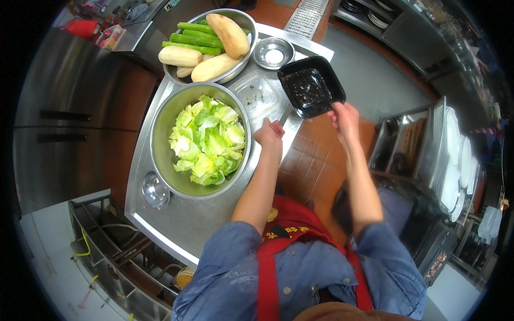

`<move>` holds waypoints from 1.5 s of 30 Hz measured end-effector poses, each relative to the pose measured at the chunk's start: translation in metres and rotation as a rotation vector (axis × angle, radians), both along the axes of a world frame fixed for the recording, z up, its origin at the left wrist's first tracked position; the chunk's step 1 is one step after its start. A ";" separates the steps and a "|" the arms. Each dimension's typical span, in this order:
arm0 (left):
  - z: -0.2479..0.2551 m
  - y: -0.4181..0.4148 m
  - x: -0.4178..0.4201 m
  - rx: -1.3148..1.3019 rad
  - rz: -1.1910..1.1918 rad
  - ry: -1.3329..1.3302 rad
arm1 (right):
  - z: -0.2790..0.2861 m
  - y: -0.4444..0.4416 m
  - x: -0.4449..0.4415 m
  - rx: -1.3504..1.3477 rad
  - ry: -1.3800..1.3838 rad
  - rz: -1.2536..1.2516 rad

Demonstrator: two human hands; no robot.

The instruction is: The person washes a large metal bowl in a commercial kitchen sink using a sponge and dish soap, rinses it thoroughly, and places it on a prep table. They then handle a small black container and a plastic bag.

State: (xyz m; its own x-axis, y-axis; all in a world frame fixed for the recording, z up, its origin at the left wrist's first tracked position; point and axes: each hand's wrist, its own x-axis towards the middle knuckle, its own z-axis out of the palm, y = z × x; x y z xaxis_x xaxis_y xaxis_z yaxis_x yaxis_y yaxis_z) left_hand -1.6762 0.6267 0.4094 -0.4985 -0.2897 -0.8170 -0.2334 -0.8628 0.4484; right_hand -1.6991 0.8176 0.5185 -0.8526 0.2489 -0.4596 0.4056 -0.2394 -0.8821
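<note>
My right hand (344, 119) grips the near corner of a black plastic tray (311, 86), its thumb on the rim. The tray is tilted, with wet-looking bits on its inside, and it reaches past the right edge of the steel table. My left hand (270, 132) is beside the right rim of a large stainless steel bowl (160, 160), thumb apart and fingers loosely curled, with nothing visible in it. Cut lettuce leaves (209, 140) fill part of this bowl. Just beyond my left hand lies a clear plastic container (257, 96) with dark bits in it.
A second steel bowl (251, 26) holds peeled pale root vegetables (229, 36) and green stalks (196, 39). Small steel bowls stand at the table's far end (274, 53) and left side (156, 189). White plates (453, 160) are stacked on the right. A steel refrigerator (76, 92) is on the left.
</note>
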 end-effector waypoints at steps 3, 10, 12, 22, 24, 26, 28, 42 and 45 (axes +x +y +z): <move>-0.011 0.000 -0.023 -0.031 0.111 -0.047 | -0.005 0.020 0.015 -0.052 0.015 -0.048; -0.017 -0.004 -0.049 -0.073 0.209 -0.145 | -0.006 0.047 0.049 -0.035 -0.029 -0.090; -0.009 0.002 -0.051 -0.073 0.309 -0.151 | -0.001 0.052 0.059 -0.054 -0.039 -0.109; 0.012 0.042 0.024 -0.045 0.028 0.136 | 0.013 0.087 0.109 -0.142 0.010 -0.107; 0.024 0.050 0.074 -0.096 -0.122 0.175 | 0.022 0.091 0.121 -0.110 0.014 -0.092; 0.019 0.047 0.143 -0.192 -0.252 0.289 | 0.025 0.093 0.136 -0.102 0.041 -0.030; 0.036 0.038 0.213 -0.218 -0.276 0.211 | 0.028 0.094 0.152 -0.118 0.052 0.037; 0.002 -0.173 0.461 -0.376 0.183 -0.230 | 0.049 -0.028 0.265 -0.100 0.093 0.582; 0.012 -0.179 0.468 -0.449 -0.105 -0.313 | 0.057 -0.049 0.282 -0.005 0.121 0.549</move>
